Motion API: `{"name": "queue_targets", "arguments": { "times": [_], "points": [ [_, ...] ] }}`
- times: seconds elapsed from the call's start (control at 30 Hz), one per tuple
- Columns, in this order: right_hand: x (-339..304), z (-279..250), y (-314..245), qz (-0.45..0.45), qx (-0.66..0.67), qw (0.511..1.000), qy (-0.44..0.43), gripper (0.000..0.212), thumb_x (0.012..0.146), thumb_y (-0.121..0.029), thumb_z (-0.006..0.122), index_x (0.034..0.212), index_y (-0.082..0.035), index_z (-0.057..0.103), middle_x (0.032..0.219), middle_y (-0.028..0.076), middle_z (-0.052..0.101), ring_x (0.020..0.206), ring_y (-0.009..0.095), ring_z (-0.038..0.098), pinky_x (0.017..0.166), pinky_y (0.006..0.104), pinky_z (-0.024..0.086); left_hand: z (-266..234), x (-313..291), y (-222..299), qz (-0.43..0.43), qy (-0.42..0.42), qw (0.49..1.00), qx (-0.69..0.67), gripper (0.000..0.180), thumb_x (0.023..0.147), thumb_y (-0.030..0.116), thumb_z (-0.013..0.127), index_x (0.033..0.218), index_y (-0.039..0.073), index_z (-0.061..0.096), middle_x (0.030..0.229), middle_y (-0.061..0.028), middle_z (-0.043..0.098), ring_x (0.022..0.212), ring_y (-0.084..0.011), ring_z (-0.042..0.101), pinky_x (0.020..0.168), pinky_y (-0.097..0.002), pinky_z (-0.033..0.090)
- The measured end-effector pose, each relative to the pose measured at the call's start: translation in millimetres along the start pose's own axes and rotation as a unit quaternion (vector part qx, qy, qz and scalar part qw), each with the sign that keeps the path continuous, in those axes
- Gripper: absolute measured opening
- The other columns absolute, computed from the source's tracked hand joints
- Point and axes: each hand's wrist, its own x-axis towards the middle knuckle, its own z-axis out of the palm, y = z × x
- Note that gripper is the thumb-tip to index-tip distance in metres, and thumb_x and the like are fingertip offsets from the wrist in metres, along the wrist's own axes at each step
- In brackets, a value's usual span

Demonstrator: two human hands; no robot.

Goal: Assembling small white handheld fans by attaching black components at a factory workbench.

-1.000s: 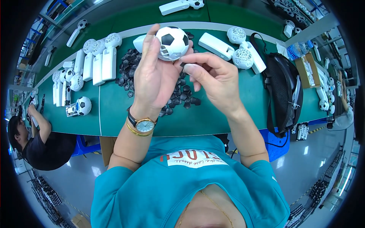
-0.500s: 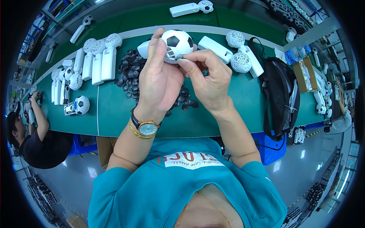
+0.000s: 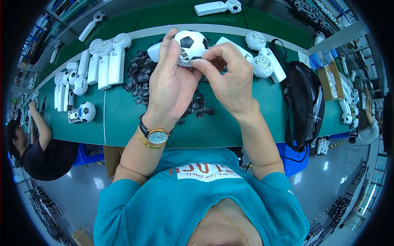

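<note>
My left hand is wrapped round a white device with a round football-patterned head, tilted above the table. Part of its white body shows past the left thumb. On the ball, black pentagons fill some places, while open white lattice shows low on its near side. Against the ball's lower right my right hand is closed in a pinch on a small black piece, mostly hidden by the fingertips. Loose black pentagon pieces lie in a heap beneath and beside my left hand.
Several white lattice-headed devices lie at the left, others at the right. A black bag and an open cardboard box occupy the right side. A co-worker sits at far left. Devices lie on the green belt beyond.
My right fingertips have come in closer on the ball, covering more of the black piece. Devices on the far belt have shifted right. The co-worker's arm has moved.
</note>
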Motion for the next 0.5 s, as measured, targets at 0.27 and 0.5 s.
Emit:
{"name": "queue_targets", "arguments": {
  "times": [0.27, 0.5],
  "points": [
    [13, -3, 17, -0.080, 0.065, 0.991, -0.089, 0.064, 0.077, -0.016, 0.076, 0.134, -0.008, 0.050, 0.124, 0.011, 0.059, 0.107, 0.024, 0.056, 0.089, 0.0355, 0.046, 5, -5, 5, -0.017, -0.003, 1.000, 0.003, 0.043, 0.104, 0.029, 0.038, 0.142, 0.012, 0.027, 0.131, -0.0120, 0.044, 0.122, -0.0263, 0.046, 0.104, -0.0450, 0.039],
    [7, 18, 10, -0.206, 0.107, 0.973, -0.014, 0.062, 0.083, -0.023, 0.072, 0.138, -0.012, 0.049, 0.124, 0.013, 0.059, 0.113, 0.028, 0.054, 0.096, 0.0380, 0.043, 14, -32, 24, 0.009, 0.006, 0.996, 0.090, 0.048, 0.103, 0.036, 0.040, 0.144, 0.014, 0.027, 0.140, -0.0131, 0.037, 0.133, -0.0314, 0.037, 0.111, -0.0493, 0.030]
  ]
}}
